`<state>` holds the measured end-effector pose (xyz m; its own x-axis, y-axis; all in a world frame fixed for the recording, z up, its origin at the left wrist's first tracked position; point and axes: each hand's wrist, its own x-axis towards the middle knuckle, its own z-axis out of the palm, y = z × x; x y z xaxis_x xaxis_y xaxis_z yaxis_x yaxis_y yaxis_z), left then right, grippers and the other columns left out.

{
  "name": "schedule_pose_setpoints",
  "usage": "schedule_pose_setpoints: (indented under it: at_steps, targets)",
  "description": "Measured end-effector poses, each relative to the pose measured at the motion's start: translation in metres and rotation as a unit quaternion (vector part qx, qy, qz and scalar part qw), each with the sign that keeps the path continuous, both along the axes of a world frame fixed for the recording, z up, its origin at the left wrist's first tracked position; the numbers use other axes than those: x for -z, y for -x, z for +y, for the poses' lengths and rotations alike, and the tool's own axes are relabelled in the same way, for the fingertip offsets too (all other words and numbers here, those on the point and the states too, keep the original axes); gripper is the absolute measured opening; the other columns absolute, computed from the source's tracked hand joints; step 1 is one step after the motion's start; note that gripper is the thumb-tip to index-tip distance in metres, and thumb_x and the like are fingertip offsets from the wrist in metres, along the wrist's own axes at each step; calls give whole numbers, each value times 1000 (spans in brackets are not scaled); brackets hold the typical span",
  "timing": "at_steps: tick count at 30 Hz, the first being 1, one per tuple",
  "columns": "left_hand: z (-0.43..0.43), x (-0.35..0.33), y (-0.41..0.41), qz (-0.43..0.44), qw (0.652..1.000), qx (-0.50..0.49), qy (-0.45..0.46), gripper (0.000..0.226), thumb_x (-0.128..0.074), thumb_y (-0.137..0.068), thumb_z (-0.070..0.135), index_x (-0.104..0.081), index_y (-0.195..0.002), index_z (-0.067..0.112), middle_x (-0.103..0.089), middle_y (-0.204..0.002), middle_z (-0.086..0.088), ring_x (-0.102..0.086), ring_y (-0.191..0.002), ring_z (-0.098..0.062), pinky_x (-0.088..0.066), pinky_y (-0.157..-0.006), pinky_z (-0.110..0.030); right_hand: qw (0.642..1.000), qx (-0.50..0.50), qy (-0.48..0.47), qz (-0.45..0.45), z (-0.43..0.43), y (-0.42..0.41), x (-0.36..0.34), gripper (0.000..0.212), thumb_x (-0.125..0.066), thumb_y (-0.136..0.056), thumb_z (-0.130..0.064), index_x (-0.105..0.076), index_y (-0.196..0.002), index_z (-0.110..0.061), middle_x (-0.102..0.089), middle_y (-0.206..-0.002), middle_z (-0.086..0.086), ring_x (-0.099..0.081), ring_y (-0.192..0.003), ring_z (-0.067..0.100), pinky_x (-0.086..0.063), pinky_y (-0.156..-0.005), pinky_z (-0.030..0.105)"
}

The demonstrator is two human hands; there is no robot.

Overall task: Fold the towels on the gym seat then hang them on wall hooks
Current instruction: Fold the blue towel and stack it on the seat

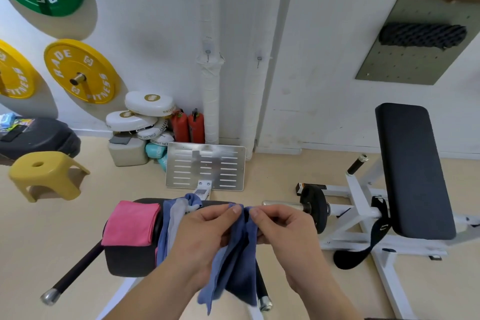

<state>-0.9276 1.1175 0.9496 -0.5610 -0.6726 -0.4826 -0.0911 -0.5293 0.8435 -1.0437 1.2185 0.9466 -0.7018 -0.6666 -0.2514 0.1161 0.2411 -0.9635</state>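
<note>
Both hands meet over the seat (124,262), each pinching the top edge of the blue towel (233,262): the left hand (207,231) grips it between thumb and fingers, and the right hand (280,228) does the same just beside it. The cloth hangs bunched below them, its loose tail near the seat's black handle. With the two pinches so close together, the edges could be mismatched, so a fold made now may come out crooked. The dangling end might also drag or snag on that handle. A second, lighter towel (172,223) lies crumpled on the seat touching the blue one, and could be pulled off with it. The pink towel (130,223), folded, sits at the seat's left edge, where a tug may topple it. Far off, two hooks (207,56) wait bare on the wall.
</note>
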Motion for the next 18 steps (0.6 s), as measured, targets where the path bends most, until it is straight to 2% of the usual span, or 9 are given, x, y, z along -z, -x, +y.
schedule_pose_setpoints:
  at_steps: [2, 5, 6, 8, 10, 14, 16, 18]
  targets:
    - [5, 3, -1, -26, 999, 23, 41, 15, -68, -96, 16, -84, -95, 13, -80, -94, -15, -78, -94, -27, -61, -89, -38, 1000, 9, 10, -9, -1, -6, 1, 11, -75, -91, -9, -83, -85, -14, -80, -82, 10, -78, -81, 31, -63, -82, 55]
    - [18, 8, -1, -23, 998, 30, 51, 21, -60, -102, 14, -80, -105, 10, -79, -91, -18, -75, -85, -22, -62, -78, -27, 1000, 7, 12, -1, -2, -14, 4, 16, -73, -92, -10, -84, -85, -20, -80, -82, 11, -76, -83, 37, -62, -83, 58]
    - [20, 9, -2, -26, 997, 29, 66, 23, -58, -103, 13, -80, -107, 10, -79, -90, -16, -76, -85, -22, -61, -79, -27, 1000, 8, 11, -2, -2, -15, 5, 17, -72, -93, -10, -84, -86, -20, -80, -82, 11, -76, -83, 38, -61, -83, 58]
    - [21, 8, -5, -45, 992, 20, 117, 26, -56, -104, 13, -82, -100, 16, -80, -85, -9, -76, -83, -14, -60, -80, -22, 1000, 9, 5, 1, -1, -17, 7, 16, -71, -93, -11, -83, -86, -19, -80, -82, 10, -77, -82, 36, -62, -83, 57]
    - [23, 3, -9, -62, 986, 3, 156, 28, -59, -102, 14, -81, -90, 24, -80, -82, -3, -74, -77, -4, -57, -74, -16, 1000, 15, -3, 10, 1, -20, 10, 16, -72, -93, -13, -83, -84, -20, -80, -80, 9, -77, -81, 34, -62, -82, 56]
    - [31, -3, -12, -57, 981, 20, 185, 26, -61, -101, 11, -81, -97, 26, -81, -89, 12, -74, -86, 0, -57, -78, -15, 1000, 16, -7, 24, 2, -26, 10, 22, -71, -94, -14, -83, -81, -27, -80, -78, 5, -77, -81, 28, -62, -86, 53]
    - [32, 0, -13, -47, 981, 26, 189, 26, -62, -100, 10, -80, -101, 28, -80, -92, 15, -74, -89, 2, -57, -77, -13, 1000, 4, -7, 24, 4, -26, 10, 27, -68, -95, -13, -83, -81, -30, -81, -81, 3, -78, -85, 23, -62, -89, 50]
    - [34, 3, -13, -44, 980, 30, 193, 23, -68, -96, 11, -80, -104, 29, -80, -96, 13, -74, -92, 0, -57, -79, -15, 1000, -8, -11, 18, 7, -29, 6, 39, -61, -95, -5, -83, -80, -33, -81, -84, 1, -78, -88, 18, -62, -90, 45]
